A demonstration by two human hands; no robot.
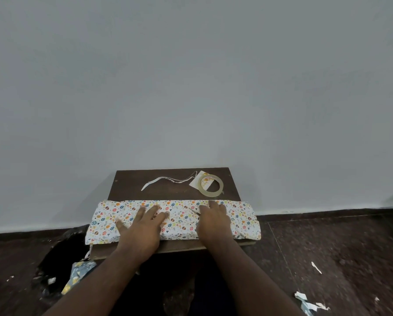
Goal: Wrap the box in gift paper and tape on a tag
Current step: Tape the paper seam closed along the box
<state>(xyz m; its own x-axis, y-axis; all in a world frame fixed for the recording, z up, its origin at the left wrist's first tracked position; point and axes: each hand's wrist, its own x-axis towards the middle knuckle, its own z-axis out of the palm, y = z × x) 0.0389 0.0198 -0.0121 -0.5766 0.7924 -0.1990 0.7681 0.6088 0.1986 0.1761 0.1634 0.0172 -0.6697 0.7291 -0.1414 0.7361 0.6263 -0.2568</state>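
— Both of your hands are on it?

— Both. My left hand (138, 226) lies flat on the long, flat box wrapped in white gift paper printed with small coloured shapes (172, 218), fingers (161, 214) spread wide and straight, pressing on the top face left of centre. My right hand (213, 221) rests palm down right of centre, fingers straight and closer together, reaching toward the far edge. Neither hand curls round anything.

— Where does the box sit?

— Across the near half of the small dark brown wooden bench (168, 185), long side running from nine o'clock to three o'clock. Its two ends stick out past the bench edges on both sides. A thin dark line shows on the paper between my hands; I cannot tell what it is.

— And the tape?

— One roll of clear sticky tape (211, 184) lies flat at about one o'clock from the box, near the bench's far right corner. It rests partly on the small white paper tag with orange print (196, 182), which pokes out from under its left side. From the tag a thin pale ribbon strip (159, 180) trails leftward toward eleven o'clock, lying loose on the wood, well apart from the box.

— What surrounds the bench?

— Dark brown floor (327, 247) with torn white paper scraps (309, 303) at about four o'clock and a crumpled blue and yellow patterned piece (78, 273) at about seven o'clock, just beside my left forearm. A plain pale grey wall (191, 87) rises behind the bench at twelve o'clock.
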